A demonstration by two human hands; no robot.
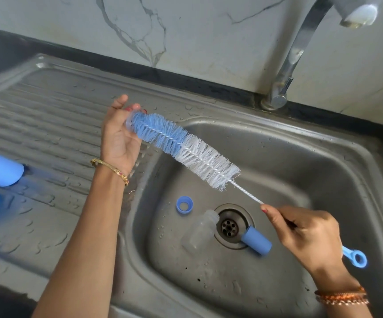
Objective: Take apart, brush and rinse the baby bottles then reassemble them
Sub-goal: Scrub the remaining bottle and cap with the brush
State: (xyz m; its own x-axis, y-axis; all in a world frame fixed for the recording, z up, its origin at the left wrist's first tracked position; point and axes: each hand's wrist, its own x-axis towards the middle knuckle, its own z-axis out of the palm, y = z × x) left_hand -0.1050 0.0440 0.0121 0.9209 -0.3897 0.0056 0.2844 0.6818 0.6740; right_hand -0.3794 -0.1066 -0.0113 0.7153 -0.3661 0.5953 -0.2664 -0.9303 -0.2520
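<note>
Nearest the camera, the right hand [305, 230] is curled round the twisted-wire handle of the bottle brush [186, 148], its blue ring end poking out below the wrist. Below and between the hands, in the sink basin [300, 157], lie the parts already taken apart: a clear bottle body [199, 230] on its side with its open neck toward the drain [229, 227], a blue cap [256, 241] on its side just right of the drain, and a blue screw ring [184, 204] close to the bottle's neck.

Further off, the left hand [121, 136] holds a small clear piece, seemingly the teat [132, 118], pinched at the fingertips over the edge of the drainboard [48, 115]; the brush's blue tip is pushed into it. The brush's long axis runs from lower right to upper left, straight from one hand to the other, so scrubbing here likely means sliding or twisting along that line.

At the far left of the drainboard sit more blue bottle parts [0, 167], cut off by the frame. Beyond, the tap [300, 49] rises from the counter's back edge; no water is running.
</note>
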